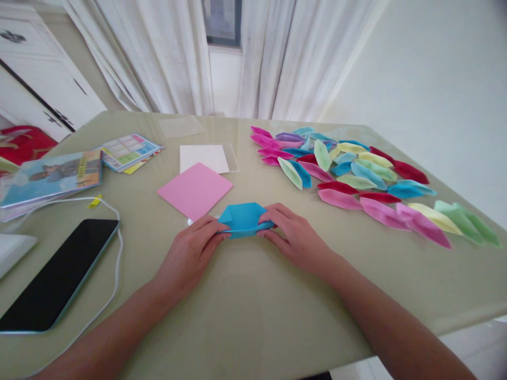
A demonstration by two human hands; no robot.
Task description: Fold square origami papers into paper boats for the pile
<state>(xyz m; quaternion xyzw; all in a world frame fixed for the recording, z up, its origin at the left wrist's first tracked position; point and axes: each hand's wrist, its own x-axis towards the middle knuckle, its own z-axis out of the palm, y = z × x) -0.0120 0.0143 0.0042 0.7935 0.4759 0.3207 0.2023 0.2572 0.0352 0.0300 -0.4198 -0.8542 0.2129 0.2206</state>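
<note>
Between my two hands is a folded blue origami paper boat (pixel 243 217), held just above the tabletop. My left hand (pixel 196 245) pinches its left end with thumb and fingers. At the right end, my right hand (pixel 291 232) grips the paper the same way. Just beyond the boat lies a pink sheet of square paper (pixel 196 190), turned cornerwise. A small white object by my left fingertips is mostly hidden. To the right, several folded paper boats (pixel 356 182) in pink, red, blue, green, yellow and purple lie in loose rows.
A white sheet of paper (pixel 203 158) and a clear plastic sleeve (pixel 182 126) lie farther back. On the left are a black-screened phone (pixel 63 274), a white cable (pixel 120 253), a booklet (pixel 51 177) and printed cards (pixel 129 150). The table's (pixel 245 316) front edge is near me.
</note>
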